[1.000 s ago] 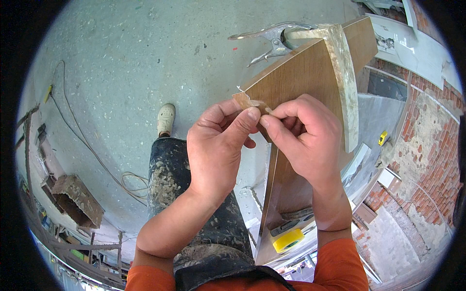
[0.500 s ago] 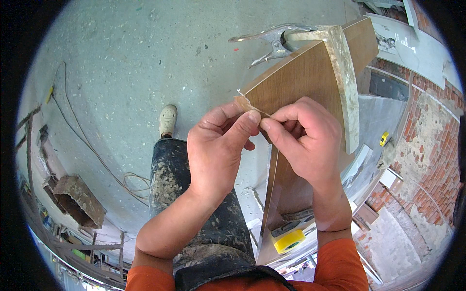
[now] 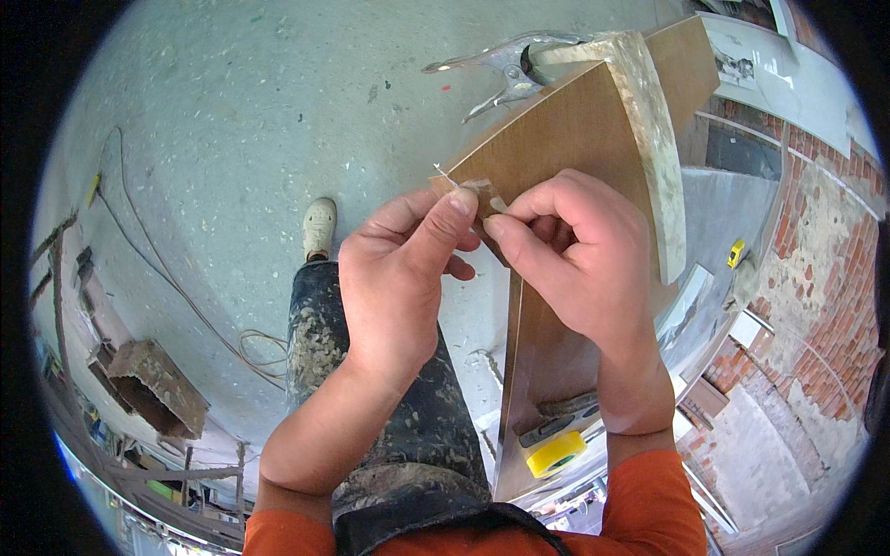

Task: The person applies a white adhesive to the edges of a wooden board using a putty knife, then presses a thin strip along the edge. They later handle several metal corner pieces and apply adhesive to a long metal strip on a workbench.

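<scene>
My left hand (image 3: pixel 394 255) is closed in a pinch on a thin torn brown strip (image 3: pixel 445 183) with ragged pale edges. The strip overlaps the near corner of a brown wood-grain board (image 3: pixel 565 125), and I cannot tell whether it is attached there. Just to the right, my right hand (image 3: pixel 584 250) pinches a small pale scrap (image 3: pixel 498 205) between thumb and forefinger. A small gap separates the two hands' fingertips. A metal spring clamp (image 3: pixel 514 67) sits at the board's far edge, beside a pale, stained bar (image 3: pixel 651 139) lying across the board.
A yellow tape roll (image 3: pixel 556 454) lies near me beside a dark-handled tool (image 3: pixel 547 430). To the right are a yellow tape measure (image 3: pixel 735 253) and a brick wall (image 3: pixel 820 343). On the left, a cable (image 3: pixel 148 246) trails over the floor near a hollow block (image 3: pixel 158 389).
Both hands have shifted slightly left and away from me. Their fingertips have drawn apart, and a pale scrap now shows in my right fingers.
</scene>
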Action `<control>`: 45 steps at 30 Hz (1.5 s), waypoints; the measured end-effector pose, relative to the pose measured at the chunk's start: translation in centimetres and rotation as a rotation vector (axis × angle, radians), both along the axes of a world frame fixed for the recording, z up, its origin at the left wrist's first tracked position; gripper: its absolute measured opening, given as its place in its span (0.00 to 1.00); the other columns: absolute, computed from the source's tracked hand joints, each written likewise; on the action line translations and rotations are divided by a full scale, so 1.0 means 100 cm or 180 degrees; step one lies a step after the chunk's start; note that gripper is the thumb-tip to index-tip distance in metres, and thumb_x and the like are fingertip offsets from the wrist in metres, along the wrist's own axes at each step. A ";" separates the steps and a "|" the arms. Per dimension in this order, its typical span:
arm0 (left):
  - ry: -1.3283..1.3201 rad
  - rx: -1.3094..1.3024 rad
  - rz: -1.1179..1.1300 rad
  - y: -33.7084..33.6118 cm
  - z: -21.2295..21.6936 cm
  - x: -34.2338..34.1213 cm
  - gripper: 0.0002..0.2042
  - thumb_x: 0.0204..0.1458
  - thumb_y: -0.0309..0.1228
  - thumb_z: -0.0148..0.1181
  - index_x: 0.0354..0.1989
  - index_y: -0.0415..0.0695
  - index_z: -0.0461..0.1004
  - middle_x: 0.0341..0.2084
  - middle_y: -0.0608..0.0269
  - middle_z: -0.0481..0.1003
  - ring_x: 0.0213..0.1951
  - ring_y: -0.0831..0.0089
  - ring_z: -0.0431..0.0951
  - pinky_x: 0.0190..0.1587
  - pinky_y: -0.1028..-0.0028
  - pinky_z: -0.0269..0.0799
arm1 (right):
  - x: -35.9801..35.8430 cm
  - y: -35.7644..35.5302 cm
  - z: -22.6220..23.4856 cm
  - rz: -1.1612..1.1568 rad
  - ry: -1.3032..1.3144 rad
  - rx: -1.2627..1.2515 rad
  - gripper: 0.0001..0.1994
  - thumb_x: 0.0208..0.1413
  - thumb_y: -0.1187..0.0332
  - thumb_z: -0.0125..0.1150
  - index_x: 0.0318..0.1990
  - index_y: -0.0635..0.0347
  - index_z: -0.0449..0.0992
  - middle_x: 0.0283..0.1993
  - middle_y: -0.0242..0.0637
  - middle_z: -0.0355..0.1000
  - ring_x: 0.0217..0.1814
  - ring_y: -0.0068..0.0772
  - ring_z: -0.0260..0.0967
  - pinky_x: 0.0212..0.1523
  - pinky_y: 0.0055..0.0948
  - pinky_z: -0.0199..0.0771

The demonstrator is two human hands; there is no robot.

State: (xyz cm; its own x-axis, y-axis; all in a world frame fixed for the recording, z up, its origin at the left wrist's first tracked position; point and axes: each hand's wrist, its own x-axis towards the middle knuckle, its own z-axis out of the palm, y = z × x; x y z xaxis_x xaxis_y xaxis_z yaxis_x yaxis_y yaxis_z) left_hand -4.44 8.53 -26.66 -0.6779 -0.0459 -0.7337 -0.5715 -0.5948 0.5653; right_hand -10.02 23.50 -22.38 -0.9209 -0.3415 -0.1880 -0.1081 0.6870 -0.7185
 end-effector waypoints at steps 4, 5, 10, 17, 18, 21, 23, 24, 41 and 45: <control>0.0040 -0.0133 -0.0064 -0.001 -0.002 -0.001 0.12 0.61 0.34 0.64 0.45 0.37 0.80 0.33 0.63 0.81 0.31 0.77 0.80 0.29 0.77 0.75 | -0.002 0.002 -0.001 0.0028 -0.0050 0.0026 0.08 0.49 0.71 0.72 0.28 0.58 0.76 0.22 0.35 0.71 0.22 0.35 0.71 0.25 0.31 0.69; 0.0056 -0.0161 -0.0074 -0.001 -0.003 -0.001 0.12 0.61 0.35 0.64 0.45 0.38 0.80 0.32 0.63 0.81 0.31 0.77 0.80 0.29 0.77 0.75 | -0.003 0.002 -0.002 0.0033 -0.0059 -0.0005 0.08 0.49 0.70 0.72 0.28 0.58 0.76 0.22 0.35 0.71 0.22 0.35 0.71 0.25 0.31 0.69; 0.0132 -0.0431 -0.0242 0.001 0.000 -0.001 0.12 0.61 0.35 0.64 0.44 0.38 0.81 0.31 0.65 0.81 0.31 0.80 0.79 0.29 0.79 0.74 | -0.007 0.007 -0.003 0.0068 -0.0236 -0.0028 0.08 0.49 0.69 0.72 0.28 0.59 0.78 0.23 0.36 0.73 0.23 0.35 0.72 0.25 0.31 0.69; 0.0243 -0.0422 -0.0253 0.005 -0.001 0.002 0.13 0.62 0.34 0.63 0.46 0.36 0.80 0.32 0.64 0.81 0.32 0.79 0.79 0.30 0.78 0.76 | -0.008 0.010 -0.004 0.0156 -0.0405 -0.0065 0.05 0.54 0.73 0.72 0.32 0.63 0.81 0.23 0.24 0.73 0.24 0.11 0.62 0.25 0.17 0.61; 0.0252 -0.0458 -0.0261 0.005 -0.001 0.002 0.13 0.62 0.34 0.63 0.46 0.36 0.80 0.32 0.64 0.81 0.32 0.78 0.79 0.30 0.77 0.77 | -0.008 0.010 -0.003 0.0150 -0.0428 -0.0073 0.05 0.54 0.73 0.72 0.32 0.62 0.81 0.24 0.23 0.73 0.24 0.11 0.62 0.25 0.17 0.61; 0.0326 -0.0536 -0.0332 0.004 -0.002 0.001 0.13 0.62 0.34 0.63 0.47 0.36 0.80 0.33 0.63 0.81 0.33 0.77 0.80 0.30 0.77 0.77 | -0.008 0.010 -0.002 0.0116 -0.0503 -0.0034 0.05 0.54 0.72 0.73 0.33 0.62 0.81 0.24 0.22 0.73 0.25 0.10 0.62 0.26 0.16 0.61; 0.0393 -0.0549 -0.0357 0.004 -0.004 0.003 0.13 0.62 0.34 0.62 0.48 0.36 0.79 0.34 0.62 0.81 0.34 0.76 0.81 0.30 0.77 0.77 | -0.008 0.009 0.000 0.0073 -0.0581 0.0076 0.05 0.54 0.71 0.73 0.33 0.61 0.81 0.25 0.22 0.73 0.25 0.10 0.62 0.26 0.15 0.61; 0.0439 -0.0544 -0.0350 0.004 -0.005 0.003 0.13 0.62 0.34 0.62 0.48 0.36 0.79 0.35 0.61 0.81 0.34 0.76 0.81 0.31 0.77 0.77 | -0.008 0.008 0.002 0.0087 -0.0598 0.0129 0.06 0.54 0.71 0.73 0.33 0.60 0.82 0.25 0.22 0.73 0.25 0.09 0.62 0.27 0.14 0.60; 0.0427 -0.0258 -0.0324 0.002 0.008 -0.005 0.16 0.62 0.40 0.63 0.39 0.36 0.81 0.28 0.65 0.78 0.30 0.78 0.76 0.32 0.77 0.72 | -0.002 -0.010 0.011 -0.0156 -0.0403 0.0593 0.08 0.51 0.74 0.73 0.27 0.63 0.78 0.22 0.27 0.74 0.22 0.10 0.65 0.23 0.14 0.63; 0.0204 -0.0412 -0.0298 0.006 0.018 -0.009 0.15 0.62 0.39 0.62 0.39 0.36 0.81 0.28 0.64 0.78 0.30 0.78 0.76 0.33 0.77 0.72 | 0.000 -0.011 0.007 -0.0101 -0.0214 0.0612 0.07 0.51 0.73 0.73 0.27 0.63 0.78 0.22 0.27 0.74 0.23 0.11 0.66 0.23 0.14 0.63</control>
State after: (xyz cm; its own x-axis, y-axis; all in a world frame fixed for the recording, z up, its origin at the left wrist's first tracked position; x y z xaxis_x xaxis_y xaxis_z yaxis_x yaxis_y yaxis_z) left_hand -5.35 9.17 -24.86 -0.7288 -0.0717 -0.6810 -0.5814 -0.4607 0.6707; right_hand -10.06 22.38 -21.71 -0.9138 -0.2645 -0.3082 -0.0406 0.8146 -0.5787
